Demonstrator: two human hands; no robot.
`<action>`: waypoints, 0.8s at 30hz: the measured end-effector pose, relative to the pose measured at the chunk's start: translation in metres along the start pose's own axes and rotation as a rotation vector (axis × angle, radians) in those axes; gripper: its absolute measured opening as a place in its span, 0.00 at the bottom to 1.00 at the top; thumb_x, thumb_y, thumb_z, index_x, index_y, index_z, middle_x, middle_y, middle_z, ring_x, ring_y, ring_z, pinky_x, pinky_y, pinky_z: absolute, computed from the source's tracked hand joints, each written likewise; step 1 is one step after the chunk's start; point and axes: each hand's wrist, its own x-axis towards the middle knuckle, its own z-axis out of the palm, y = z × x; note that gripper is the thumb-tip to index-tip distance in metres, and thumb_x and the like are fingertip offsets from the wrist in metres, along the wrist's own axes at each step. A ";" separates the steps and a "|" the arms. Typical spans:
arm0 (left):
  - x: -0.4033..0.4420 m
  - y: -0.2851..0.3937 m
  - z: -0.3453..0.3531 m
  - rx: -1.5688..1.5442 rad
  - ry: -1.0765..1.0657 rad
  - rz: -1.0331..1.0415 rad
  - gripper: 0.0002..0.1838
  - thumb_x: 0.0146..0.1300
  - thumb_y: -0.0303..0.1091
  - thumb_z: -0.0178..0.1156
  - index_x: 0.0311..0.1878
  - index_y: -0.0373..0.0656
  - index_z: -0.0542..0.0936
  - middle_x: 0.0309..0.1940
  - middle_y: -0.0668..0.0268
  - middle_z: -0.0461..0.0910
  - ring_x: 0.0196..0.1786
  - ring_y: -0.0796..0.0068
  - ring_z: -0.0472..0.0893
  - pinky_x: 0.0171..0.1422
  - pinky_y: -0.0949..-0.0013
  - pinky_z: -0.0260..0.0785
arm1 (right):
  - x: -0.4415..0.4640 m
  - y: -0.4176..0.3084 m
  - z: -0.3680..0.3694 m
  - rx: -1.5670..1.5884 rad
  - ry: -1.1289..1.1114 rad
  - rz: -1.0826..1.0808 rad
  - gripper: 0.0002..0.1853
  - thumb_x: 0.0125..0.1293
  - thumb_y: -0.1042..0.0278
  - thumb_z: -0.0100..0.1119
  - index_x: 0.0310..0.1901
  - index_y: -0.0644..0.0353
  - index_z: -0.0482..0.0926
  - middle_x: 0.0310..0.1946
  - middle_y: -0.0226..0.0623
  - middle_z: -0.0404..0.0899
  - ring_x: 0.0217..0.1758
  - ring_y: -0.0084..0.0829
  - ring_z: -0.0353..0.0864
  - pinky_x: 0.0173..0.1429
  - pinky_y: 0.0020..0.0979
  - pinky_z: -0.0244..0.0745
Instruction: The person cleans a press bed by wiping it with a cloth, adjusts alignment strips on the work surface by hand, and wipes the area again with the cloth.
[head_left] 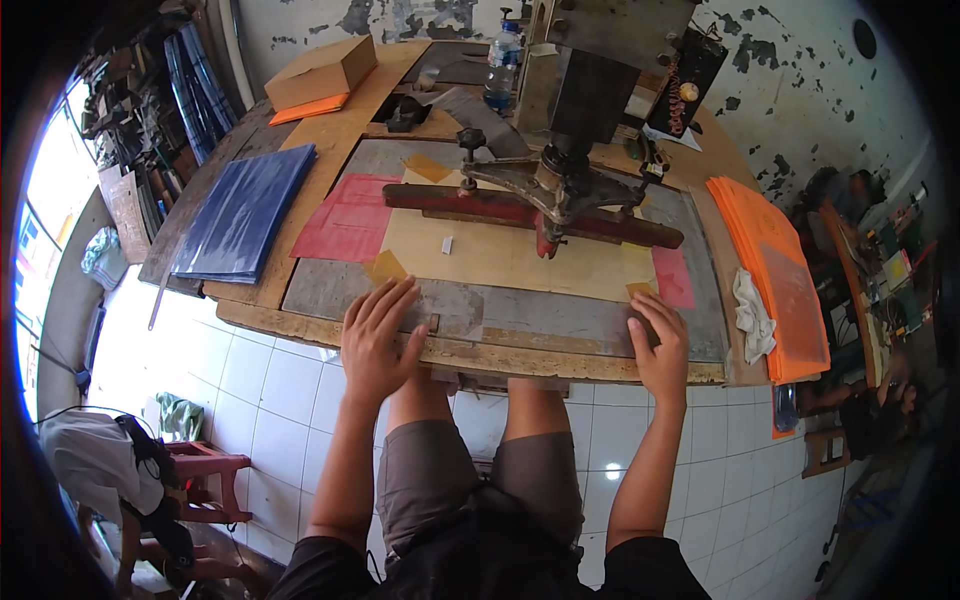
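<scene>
The cream sheet (pixel 500 264) lies flat on the grey board (pixel 455 302), partly beneath the press bar (pixel 500 210), just beyond both hands; the left hand (pixel 378 328) is spread open, its fingertips at a yellow tab (pixel 388 265); the right hand (pixel 660 347) is loosely open near another tab (pixel 640 289); neither hand grips; the bottle (pixel 502 68) bears a label, and the dark box (pixel 694 82) reddish lettering, both unreadable.

Sheet (pixel 480 260) on counter (pixel 335 140) under press bar (pixel 480 207)
Around it: bottle (pixel 501 75) at twelve o'clock, box (pixel 322 78) between ten and eleven, folders (pixel 245 215) at nine, cloth (pixel 752 314) toward four.
</scene>
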 end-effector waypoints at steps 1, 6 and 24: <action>-0.017 -0.001 0.006 0.046 0.047 -0.012 0.24 0.73 0.42 0.67 0.68 0.43 0.87 0.71 0.63 0.87 0.77 0.57 0.81 0.86 0.46 0.61 | 0.001 0.000 0.000 -0.006 0.010 0.003 0.16 0.79 0.63 0.69 0.61 0.61 0.90 0.66 0.41 0.89 0.76 0.45 0.82 0.82 0.48 0.70; -0.097 -0.019 0.052 0.191 0.228 -0.048 0.32 0.73 0.48 0.64 0.77 0.46 0.81 0.83 0.55 0.75 0.89 0.43 0.64 0.94 0.35 0.40 | -0.001 0.002 0.003 -0.034 0.037 0.035 0.16 0.79 0.62 0.70 0.61 0.60 0.90 0.65 0.40 0.90 0.76 0.44 0.83 0.83 0.47 0.69; -0.136 -0.072 0.126 0.238 0.419 0.054 0.43 0.66 0.50 0.73 0.79 0.52 0.63 0.85 0.37 0.57 0.91 0.24 0.45 0.88 0.14 0.34 | -0.004 0.007 0.004 0.053 0.110 0.110 0.12 0.78 0.67 0.70 0.57 0.61 0.91 0.57 0.42 0.92 0.65 0.46 0.88 0.73 0.45 0.78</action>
